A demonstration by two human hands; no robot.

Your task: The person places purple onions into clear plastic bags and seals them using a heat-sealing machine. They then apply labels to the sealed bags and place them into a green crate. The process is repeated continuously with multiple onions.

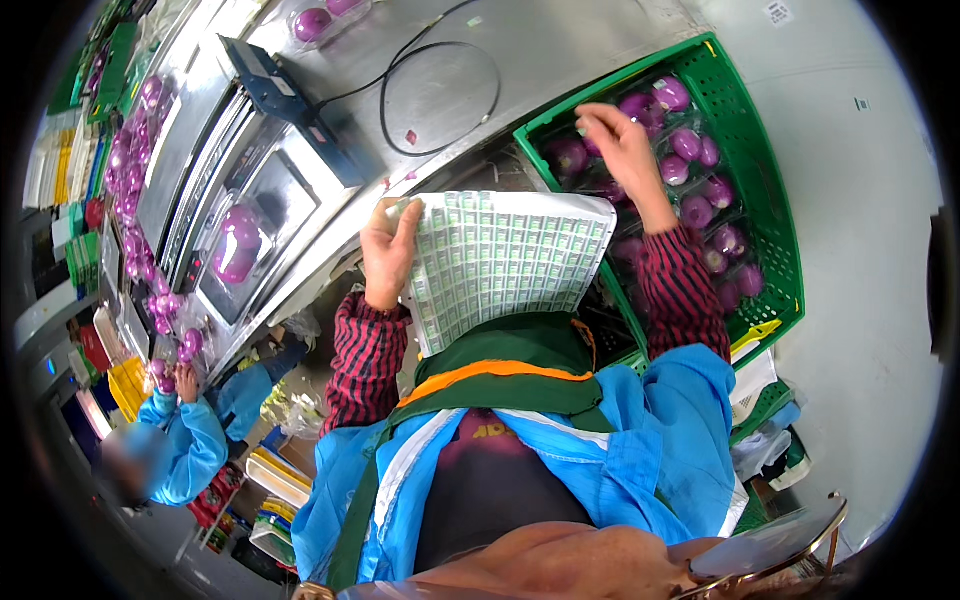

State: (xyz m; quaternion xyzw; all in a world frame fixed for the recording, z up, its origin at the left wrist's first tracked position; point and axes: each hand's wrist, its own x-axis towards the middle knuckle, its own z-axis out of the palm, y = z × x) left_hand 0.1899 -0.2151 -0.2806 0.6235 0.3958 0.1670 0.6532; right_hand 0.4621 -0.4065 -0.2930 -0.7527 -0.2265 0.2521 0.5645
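My left hand [391,244] grips the upper left corner of a sheet of small green-and-white stickers [510,255], thumb on top. The sheet hangs before my green apron [510,352], curved along its lower side. Over the left part of a green plastic crate [772,202] is my right hand [616,146], fingers bent. A small pale green spot shows at one fingertip; whether it is a held sticker is unclear. Inside the crate lie several clear packs of purple onions [685,144], partly hidden by my right forearm.
On the metal table [540,45] a weighing and wrapping machine [277,180] bears a pack of onions [238,244]. A black cable [382,97] loops behind it. Many onions [135,157] line the far left, where a co-worker's hand [186,381] touches some.
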